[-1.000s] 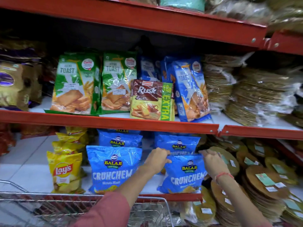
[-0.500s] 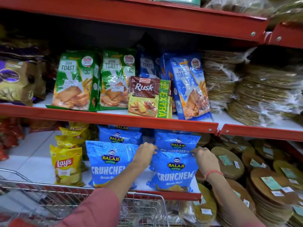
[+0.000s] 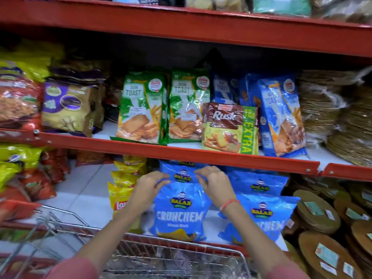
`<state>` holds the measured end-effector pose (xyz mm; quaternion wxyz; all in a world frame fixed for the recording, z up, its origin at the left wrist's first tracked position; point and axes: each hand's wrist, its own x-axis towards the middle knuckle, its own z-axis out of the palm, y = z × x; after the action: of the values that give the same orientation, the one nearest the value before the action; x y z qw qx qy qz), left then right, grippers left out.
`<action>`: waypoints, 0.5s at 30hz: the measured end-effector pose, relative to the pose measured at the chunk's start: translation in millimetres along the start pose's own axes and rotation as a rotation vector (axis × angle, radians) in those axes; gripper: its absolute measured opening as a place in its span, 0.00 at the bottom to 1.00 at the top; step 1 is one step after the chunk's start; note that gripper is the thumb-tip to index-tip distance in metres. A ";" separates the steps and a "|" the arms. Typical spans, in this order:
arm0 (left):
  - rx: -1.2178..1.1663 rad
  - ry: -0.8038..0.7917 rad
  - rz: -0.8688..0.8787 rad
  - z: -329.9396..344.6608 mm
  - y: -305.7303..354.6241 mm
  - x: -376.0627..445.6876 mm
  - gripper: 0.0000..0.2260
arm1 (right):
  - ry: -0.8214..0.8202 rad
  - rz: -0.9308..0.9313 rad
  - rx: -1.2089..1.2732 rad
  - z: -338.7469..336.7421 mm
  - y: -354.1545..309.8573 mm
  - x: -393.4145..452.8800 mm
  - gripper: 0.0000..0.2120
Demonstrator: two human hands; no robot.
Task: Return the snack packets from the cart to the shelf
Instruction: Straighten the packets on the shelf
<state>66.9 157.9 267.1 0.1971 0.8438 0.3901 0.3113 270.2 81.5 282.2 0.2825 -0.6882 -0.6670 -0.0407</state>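
Two hands reach over the wire cart (image 3: 177, 256) to the lower shelf (image 3: 80, 198), both at the top edge of a blue Balaji Crunchem packet (image 3: 179, 212) that stands upright at the front of the shelf. The left hand (image 3: 149, 188) has its fingers curled against the packet's upper left corner, and the right hand (image 3: 215, 184), with a red thread at the wrist, has its fingers bent over the upper right corner; whether either hand is truly pinching the foil or only resting on it I cannot tell, since motion blur softens the fingertips. Directly behind this packet stands another blue packet (image 3: 181, 172) of the same brand, and to the right sit two more (one behind the other), the front one (image 3: 261, 216) touching the right forearm's side. Left of the held packet a column of yellow Lay's bags (image 3: 120, 190) leans against it. Stacks of round papad discs (image 3: 318, 214) fill the shelf's right end. On the red-edged shelf above stand green Jeera Toast packs (image 3: 141, 109), a brown and yellow Rusk pack (image 3: 229, 127) and a blue toast pack (image 3: 281, 115). Pink sleeves show at the bottom edge.
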 end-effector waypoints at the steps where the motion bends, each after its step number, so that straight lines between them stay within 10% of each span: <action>1: 0.033 -0.005 -0.046 -12.6 -19.6 -2.5 0.09 | -0.032 -0.027 0.007 14.2 -16.1 10.4 0.10; 8: 0.451 -0.317 -0.267 -63.2 -131.0 -0.5 0.15 | -0.492 -0.097 -0.290 108.3 -105.4 71.9 0.14; 15: 0.635 -0.429 -0.236 -76.0 -161.0 11.8 0.12 | -0.582 -0.072 -0.395 142.3 -143.2 80.3 0.14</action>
<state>-65.0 273.4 234.3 0.0380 0.8581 0.5110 -0.0327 98.4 209.4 245.8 -0.0594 -0.6884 -0.7226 0.0189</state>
